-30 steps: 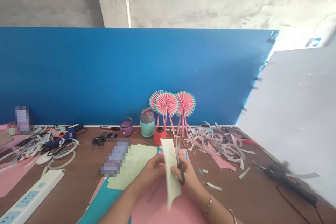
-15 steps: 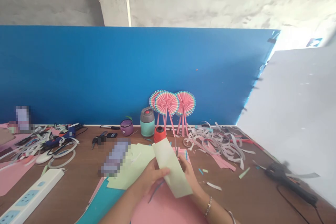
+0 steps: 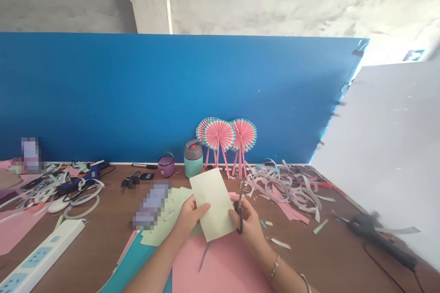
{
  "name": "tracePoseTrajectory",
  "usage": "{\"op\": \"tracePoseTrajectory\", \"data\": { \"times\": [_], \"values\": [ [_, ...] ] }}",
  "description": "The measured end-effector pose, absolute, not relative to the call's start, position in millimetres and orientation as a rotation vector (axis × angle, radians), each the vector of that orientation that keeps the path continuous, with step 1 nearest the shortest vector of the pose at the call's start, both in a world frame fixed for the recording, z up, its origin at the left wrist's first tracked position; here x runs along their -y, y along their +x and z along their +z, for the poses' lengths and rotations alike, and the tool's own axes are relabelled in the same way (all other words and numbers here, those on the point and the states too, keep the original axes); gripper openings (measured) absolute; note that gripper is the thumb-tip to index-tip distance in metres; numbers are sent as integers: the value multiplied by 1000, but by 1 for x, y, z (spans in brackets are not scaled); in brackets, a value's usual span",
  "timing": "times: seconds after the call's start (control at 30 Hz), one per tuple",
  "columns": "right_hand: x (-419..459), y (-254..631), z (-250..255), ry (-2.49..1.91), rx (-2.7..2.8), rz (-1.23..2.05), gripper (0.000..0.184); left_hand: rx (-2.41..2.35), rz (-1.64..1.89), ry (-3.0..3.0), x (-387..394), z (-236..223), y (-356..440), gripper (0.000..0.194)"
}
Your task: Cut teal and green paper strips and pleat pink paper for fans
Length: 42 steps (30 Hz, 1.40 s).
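A pale green sheet of paper (image 3: 213, 206) is held up in front of me. My left hand (image 3: 190, 214) grips its left edge, thumb on the front face. In my right hand (image 3: 250, 220) is a pair of dark scissors (image 3: 239, 213), blades pointing up, and its thumb lies at the paper's right edge. Below the hands are a pink sheet (image 3: 220, 263) and a teal sheet (image 3: 137, 263). More pale green paper (image 3: 158, 228) lies left of my left hand.
Behind stand pink paper fans (image 3: 219, 134), a teal flask (image 3: 193, 160) and a purple cup (image 3: 166, 166). Curled white strips (image 3: 292, 187) and a glue gun (image 3: 378, 238) lie right; a power strip (image 3: 41, 256) lies left. A blue partition (image 3: 137, 96) borders the table. Part of another person shows far left.
The pale green paper has turned and now shows a wider face, raised slightly. My right hand has shifted to its right edge, and the scissors show more clearly.
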State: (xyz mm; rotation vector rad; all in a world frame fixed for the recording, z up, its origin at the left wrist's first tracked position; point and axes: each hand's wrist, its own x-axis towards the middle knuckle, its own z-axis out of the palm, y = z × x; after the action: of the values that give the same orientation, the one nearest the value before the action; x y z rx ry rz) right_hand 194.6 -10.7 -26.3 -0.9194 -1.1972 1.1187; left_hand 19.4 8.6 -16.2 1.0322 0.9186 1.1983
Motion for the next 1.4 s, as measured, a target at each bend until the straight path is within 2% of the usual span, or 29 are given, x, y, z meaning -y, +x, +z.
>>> {"op": "tracePoseTrajectory", "data": {
  "times": [0.2,0.43,0.6,0.73,1.0,1.4],
  "values": [
    [12,193,-22,-961,1177,1116,37,-1045,1356,1049,-11,-15,15,32],
    [13,190,-29,-1072,1199,1185,33,-1027,1351,1068,-11,-15,13,52],
    [14,189,-32,-1035,1215,1124,33,-1213,1405,1316,-11,-17,12,24],
    [16,190,-26,-1010,1242,1089,32,-1224,1459,1163,-14,-18,7,28],
    [21,187,-18,-1109,1403,1428,41,-1205,1668,859,-18,-9,-5,35],
    [25,185,-21,-1194,1425,1518,39,-1229,1735,875,-18,-5,-10,31]
  ]
}}
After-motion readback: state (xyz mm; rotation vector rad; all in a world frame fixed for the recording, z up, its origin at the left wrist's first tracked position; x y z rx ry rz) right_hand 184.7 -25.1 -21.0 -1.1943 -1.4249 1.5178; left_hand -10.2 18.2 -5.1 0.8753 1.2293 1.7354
